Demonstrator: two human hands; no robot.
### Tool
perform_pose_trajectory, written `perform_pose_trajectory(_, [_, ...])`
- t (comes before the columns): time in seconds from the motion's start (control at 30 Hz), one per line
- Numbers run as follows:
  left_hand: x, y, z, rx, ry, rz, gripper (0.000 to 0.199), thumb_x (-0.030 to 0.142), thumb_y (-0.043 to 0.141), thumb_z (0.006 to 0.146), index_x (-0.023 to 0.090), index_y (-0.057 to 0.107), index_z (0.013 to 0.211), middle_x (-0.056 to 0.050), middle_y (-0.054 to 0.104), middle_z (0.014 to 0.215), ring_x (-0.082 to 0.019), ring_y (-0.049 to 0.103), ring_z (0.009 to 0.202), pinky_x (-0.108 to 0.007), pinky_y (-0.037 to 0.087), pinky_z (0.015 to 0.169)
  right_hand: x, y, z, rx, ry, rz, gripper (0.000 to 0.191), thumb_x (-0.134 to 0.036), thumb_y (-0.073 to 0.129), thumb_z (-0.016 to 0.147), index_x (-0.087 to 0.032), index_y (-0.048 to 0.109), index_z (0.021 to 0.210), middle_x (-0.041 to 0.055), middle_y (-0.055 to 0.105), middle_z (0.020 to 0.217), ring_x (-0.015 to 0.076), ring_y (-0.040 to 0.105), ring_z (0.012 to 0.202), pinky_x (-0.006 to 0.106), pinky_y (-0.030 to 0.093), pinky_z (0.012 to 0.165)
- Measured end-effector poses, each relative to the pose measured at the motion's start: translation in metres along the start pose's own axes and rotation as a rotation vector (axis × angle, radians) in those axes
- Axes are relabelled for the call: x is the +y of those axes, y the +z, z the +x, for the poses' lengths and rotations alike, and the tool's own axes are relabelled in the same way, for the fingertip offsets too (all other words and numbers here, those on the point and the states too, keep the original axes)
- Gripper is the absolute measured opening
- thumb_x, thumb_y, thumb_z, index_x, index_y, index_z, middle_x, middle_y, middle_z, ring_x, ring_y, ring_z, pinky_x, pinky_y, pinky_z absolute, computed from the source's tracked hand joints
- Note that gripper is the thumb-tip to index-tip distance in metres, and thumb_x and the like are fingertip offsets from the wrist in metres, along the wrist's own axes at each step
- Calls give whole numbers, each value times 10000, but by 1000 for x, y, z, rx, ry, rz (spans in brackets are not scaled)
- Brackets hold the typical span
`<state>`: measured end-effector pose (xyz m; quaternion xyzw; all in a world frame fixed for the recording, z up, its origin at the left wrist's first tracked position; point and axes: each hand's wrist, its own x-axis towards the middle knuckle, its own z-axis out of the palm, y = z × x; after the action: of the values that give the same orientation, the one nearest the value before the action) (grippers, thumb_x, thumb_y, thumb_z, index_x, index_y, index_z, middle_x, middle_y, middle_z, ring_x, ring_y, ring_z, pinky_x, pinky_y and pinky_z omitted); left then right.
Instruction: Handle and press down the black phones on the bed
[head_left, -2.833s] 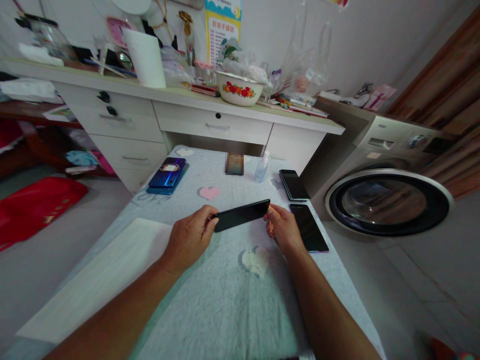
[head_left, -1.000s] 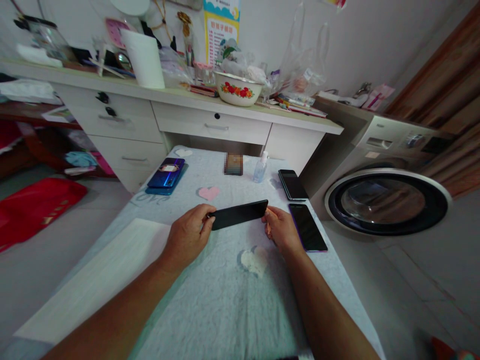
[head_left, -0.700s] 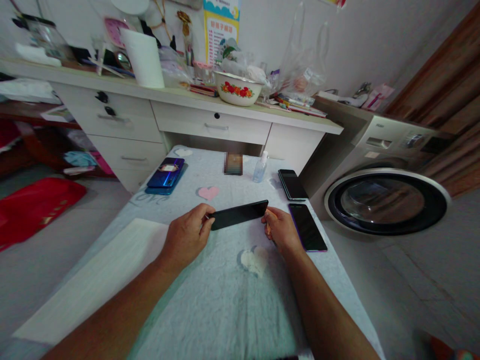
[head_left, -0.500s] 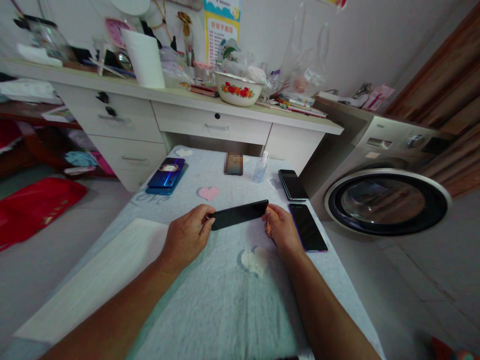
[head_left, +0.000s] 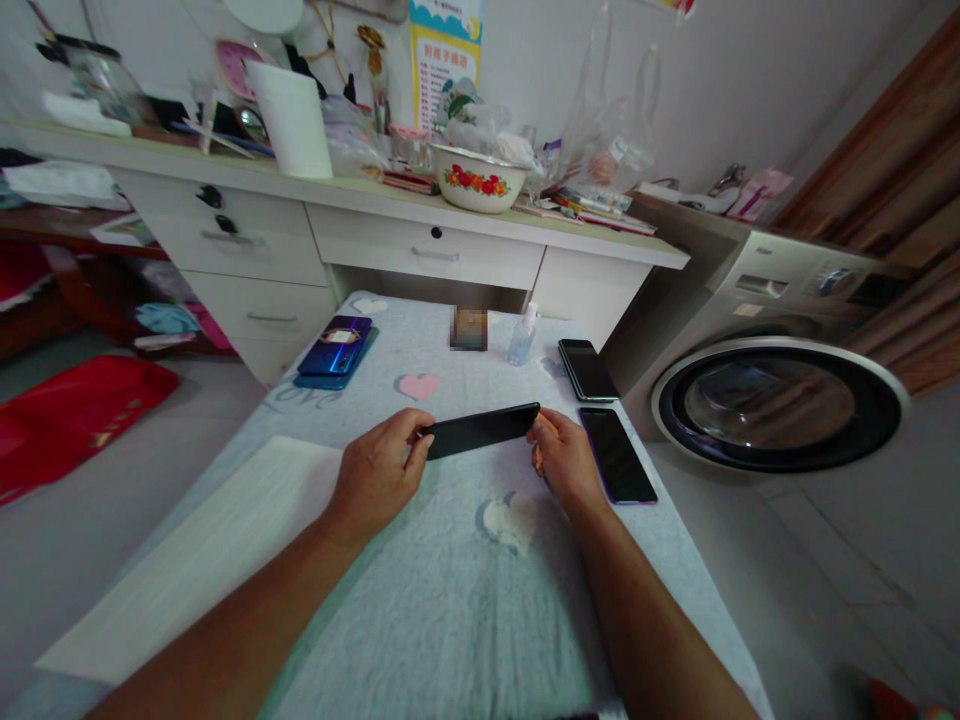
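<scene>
A black smartphone (head_left: 484, 431) is held sideways and tilted above the cloth-covered table (head_left: 450, 600). My left hand (head_left: 384, 465) pinches its left end between thumb and fingers. At the other end, my right hand (head_left: 564, 452) grips the phone's corner, with a bit of something orange showing among the fingers. Just right of that hand lies a phone with a purple edge (head_left: 617, 455), dark screen up. Behind it rest dark phones in a stack (head_left: 587, 370). Blue phones (head_left: 335, 347) lie stacked at the far left of the table.
A clear spray bottle (head_left: 523, 335) stands near the table's far edge, beside a small blurred brown item (head_left: 469, 328). A pale sheet (head_left: 202, 550) lies along the left side. Beyond are a white desk (head_left: 420, 245) with a flowered bowl (head_left: 480, 180) and a washing machine (head_left: 772, 330).
The view has shifted very slightly. Both hands keep the same hold on the black smartphone, and nothing else has visibly moved.
</scene>
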<state>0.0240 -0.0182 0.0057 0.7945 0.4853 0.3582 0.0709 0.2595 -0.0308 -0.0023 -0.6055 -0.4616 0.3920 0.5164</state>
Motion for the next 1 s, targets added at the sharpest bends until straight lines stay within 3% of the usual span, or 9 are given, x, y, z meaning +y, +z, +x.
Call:
perform_pose_trajectory(0.57, [-3,4,0,32,0,-8,95,187,500,846,221,548,921,14,678,863,-155,677,794,-255,481,701,3,1,1,121,-138,2,320,-382,526,821,-155,588,1039,-21,563,694,78,459,398,199,353,344])
perform_pose_trajectory(1.0, [-1,-1,2,-48,19,3,87,285,494,886,216,541,907,-16,654,885,-182,647,834,-294,470,723,3,1,1,89,-84,-10,316,-375,520,808,-161,595,1028,-21,575,698,74,453,404,193,344,353])
